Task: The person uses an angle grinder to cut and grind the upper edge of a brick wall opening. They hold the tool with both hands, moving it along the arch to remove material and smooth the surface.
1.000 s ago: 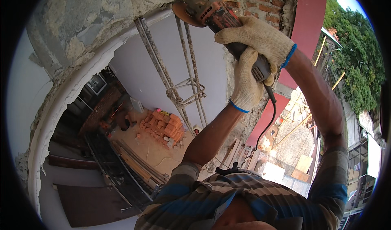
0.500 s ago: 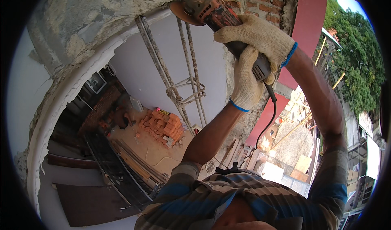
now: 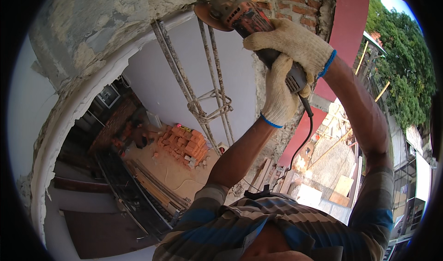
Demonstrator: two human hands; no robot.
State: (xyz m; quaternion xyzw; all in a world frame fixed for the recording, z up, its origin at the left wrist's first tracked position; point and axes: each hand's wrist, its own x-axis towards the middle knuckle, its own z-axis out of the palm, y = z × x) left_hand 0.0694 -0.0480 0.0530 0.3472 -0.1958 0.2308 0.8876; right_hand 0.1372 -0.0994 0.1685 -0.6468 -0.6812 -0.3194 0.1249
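In cream knitted gloves with blue cuffs, our left hand (image 3: 280, 94) and right hand (image 3: 297, 45) wrap their fingers around the red-and-black angle grinder (image 3: 249, 21), its round brown disc (image 3: 210, 18) overhead at the rough grey concrete wall's (image 3: 115, 25) lower edge.

1. Reaching up with the left arm (image 3: 240, 157) — slanting from lower left toward upper right.
2. Bending the right arm (image 3: 353, 101) at the right elbow (image 3: 378, 152), winged out to the side, then angling it up and back inward.
3. Gripping with the gloved left hand (image 3: 281, 94), curled closed and held the lower of the two, nearly in line with the arm at the left wrist (image 3: 271, 121).
4. Gripping likewise with the gloved right hand (image 3: 297, 44) — set higher, overlapping the left in view, pointing the thumb (image 3: 256, 40) leftward, turned more sideways at the right wrist (image 3: 327, 64).
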